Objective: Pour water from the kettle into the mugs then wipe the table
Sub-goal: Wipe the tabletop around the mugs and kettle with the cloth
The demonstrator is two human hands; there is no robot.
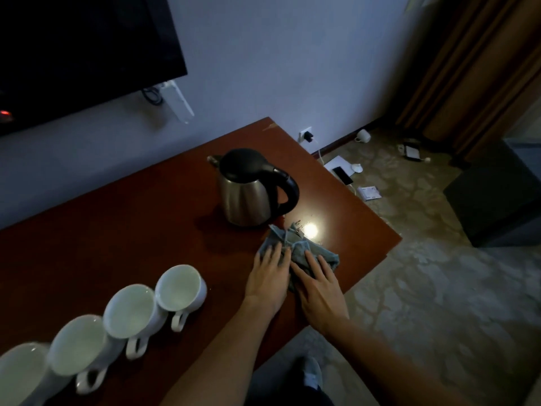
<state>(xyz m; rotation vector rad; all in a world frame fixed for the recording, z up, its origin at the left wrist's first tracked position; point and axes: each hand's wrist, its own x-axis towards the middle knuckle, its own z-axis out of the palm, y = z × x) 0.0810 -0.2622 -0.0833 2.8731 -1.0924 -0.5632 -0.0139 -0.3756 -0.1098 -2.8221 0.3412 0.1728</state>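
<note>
Head view — cloth (304,250) near table (117,230) edge

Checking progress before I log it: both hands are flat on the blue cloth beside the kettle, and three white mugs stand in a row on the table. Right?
Not quite: the head view shows four white mugs in the row, not three. The rest holds: left hand and right hand lie flat on the blue cloth beside the kettle on the table.
</note>
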